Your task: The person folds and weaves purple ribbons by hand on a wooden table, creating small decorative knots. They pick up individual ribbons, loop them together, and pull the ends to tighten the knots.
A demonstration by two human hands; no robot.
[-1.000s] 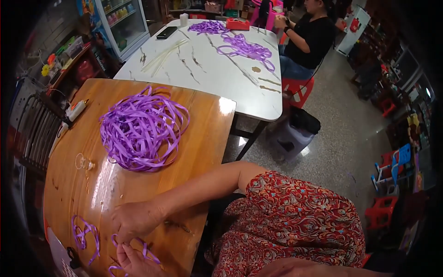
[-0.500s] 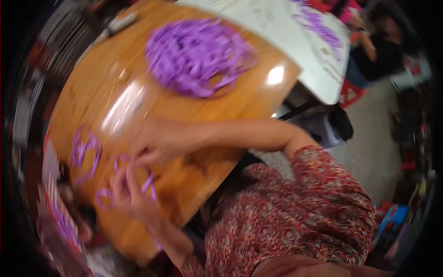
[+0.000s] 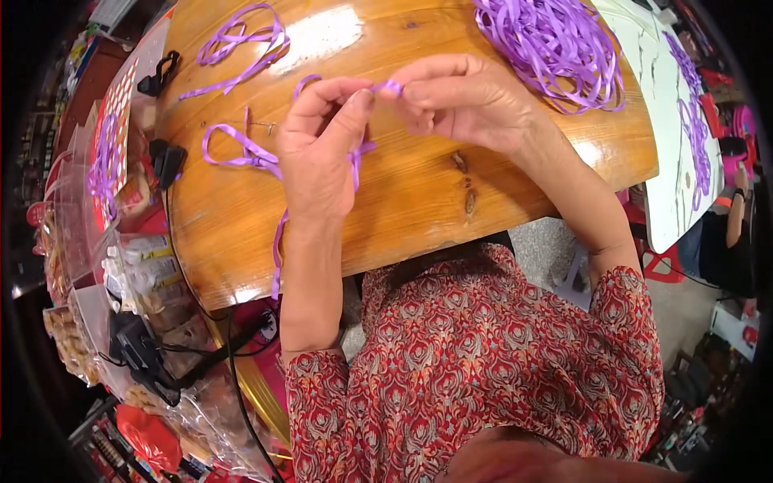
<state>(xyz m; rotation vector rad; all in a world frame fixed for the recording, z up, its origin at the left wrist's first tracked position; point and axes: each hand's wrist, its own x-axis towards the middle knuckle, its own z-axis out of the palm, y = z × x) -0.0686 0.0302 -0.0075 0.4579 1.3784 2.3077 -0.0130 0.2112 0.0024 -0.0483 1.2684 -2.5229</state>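
A thin purple ribbon [image 3: 393, 86] is stretched between the fingertips of both hands above the wooden table. My left hand [image 3: 326, 141] pinches it between thumb and index finger, and loose lengths of ribbon hang behind and below this hand. My right hand [image 3: 471, 101] grips the short end with thumb and forefinger, its other fingers curled. A looped ribbon length [image 3: 245, 151] lies on the table just left of my left hand. Farther off at the upper left rests a separate looped ribbon [image 3: 241, 47].
A big tangled pile of purple ribbon [image 3: 555, 48] sits on the far right of the wooden table [image 3: 419, 201]. Beyond it stands a white table [image 3: 664, 161] with more ribbon. Black clips [image 3: 165, 161] and bagged goods [image 3: 149, 266] line the left side. A person [image 3: 725, 233] sits at right.
The view has swung, so the table and pile now appear farther right and the picture is sharper. My right hand has drawn slightly apart from the left, with ribbon showing between them.
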